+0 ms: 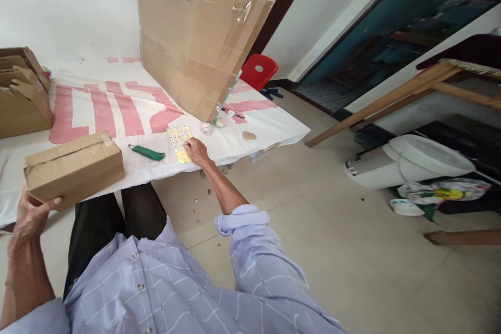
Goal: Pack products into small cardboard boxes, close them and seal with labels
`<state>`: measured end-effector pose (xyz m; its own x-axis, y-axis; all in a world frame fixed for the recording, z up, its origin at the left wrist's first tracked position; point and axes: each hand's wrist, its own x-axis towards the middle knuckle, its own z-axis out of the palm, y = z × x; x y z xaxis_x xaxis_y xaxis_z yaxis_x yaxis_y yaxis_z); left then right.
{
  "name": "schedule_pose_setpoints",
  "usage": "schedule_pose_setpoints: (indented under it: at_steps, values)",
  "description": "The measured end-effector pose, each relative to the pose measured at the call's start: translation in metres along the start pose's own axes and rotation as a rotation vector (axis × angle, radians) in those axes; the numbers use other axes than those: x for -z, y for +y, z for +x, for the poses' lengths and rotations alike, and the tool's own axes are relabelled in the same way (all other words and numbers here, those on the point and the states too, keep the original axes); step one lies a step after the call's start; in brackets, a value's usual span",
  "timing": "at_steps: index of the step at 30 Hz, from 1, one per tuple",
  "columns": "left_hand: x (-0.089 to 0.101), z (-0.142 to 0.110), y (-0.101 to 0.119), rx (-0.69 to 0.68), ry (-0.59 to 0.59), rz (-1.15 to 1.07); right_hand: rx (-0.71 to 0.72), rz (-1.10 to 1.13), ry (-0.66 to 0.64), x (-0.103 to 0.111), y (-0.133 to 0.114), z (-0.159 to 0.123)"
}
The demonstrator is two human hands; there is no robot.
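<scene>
1. Head view, why things sit so: the closed, oblong brown cardboard box lies at the near edge of the white-clothed table, its near-left corner jutting past the edge. That overhang likely gives the left hand room to get underneath and steady it.
2. The flat yellow sheet with white label-like pieces lies at the front edge, right of the box, probably so the right hand reaches it easily.
3. The green-handled utility knife rests between box and sheet, apart from both, seemingly parked within reach.
4. The large brown cardboard panel stands on edge behind the sheet, perhaps to leave the front strip free for handwork.
5. Left-hand pose: it clasps the box's near-left lower corner, thumb along the front face, the other fingers mostly hidden beneath; forearm rising from the lower left.
6. Right-hand pose: forearm stretched forward and leftward, fingers curled, tips close together over the sheet's right side. Whether they pinch a piece, I cannot tell.
</scene>
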<state>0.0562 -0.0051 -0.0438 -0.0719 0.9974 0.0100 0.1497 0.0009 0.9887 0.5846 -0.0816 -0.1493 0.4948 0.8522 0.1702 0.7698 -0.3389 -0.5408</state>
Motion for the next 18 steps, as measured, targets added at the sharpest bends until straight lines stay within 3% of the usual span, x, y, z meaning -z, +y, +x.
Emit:
schedule_pose_setpoints:
  at_steps: [9,18]
  values:
    - [0.009,0.008,-0.015,-0.027,-0.021,0.038,0.029,-0.005,0.030,-0.004,-0.001,-0.005]
    - [0.006,0.004,-0.011,-0.015,-0.029,-0.009,0.063,-0.036,0.037,-0.006,-0.001,-0.005]
